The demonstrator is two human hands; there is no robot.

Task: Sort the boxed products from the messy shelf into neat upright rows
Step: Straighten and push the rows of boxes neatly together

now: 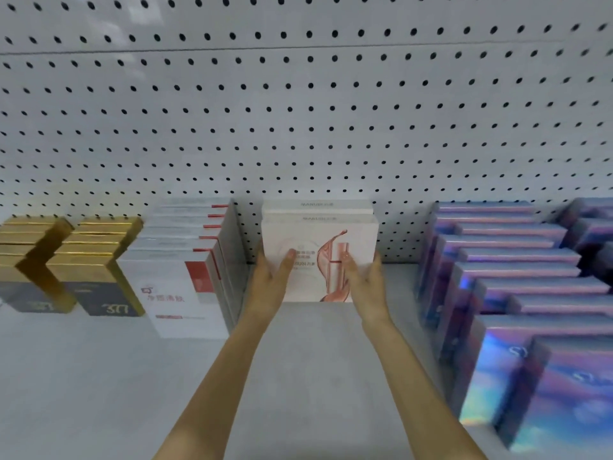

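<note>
Pressing both palms on the front pink-and-white box (320, 260), left hand (270, 282) on its left edge, right hand (366, 282) on its right edge, fingers spread flat and half-open, cupping the box between them rather than pinching it. Box stands upright at the back of the shelf (298, 376), near the pegboard wall (298, 111), dead ahead of both hands; broad face toward me, long axis running left-right across the shelf. Both hands about equally near, one per side. My guess: next move is squaring it against the boxes behind, pushing straight back.

Counts: pink-and-white row shows three boxes, the front one plus two tops behind it. Left of it, touching or just beside my left hand, a white-and-red row (185, 270), about seven boxes, tops blurred so count is rough. Further left toward the shelf's left edge, two gold-and-black rows (66, 260), several boxes each, can't count exactly. Toward the right edge, iridescent purple boxes (517, 277) in at least two staggered rows, well over ten, too blurred to count. Bare shelf gap between pink row and purple rows.
</note>
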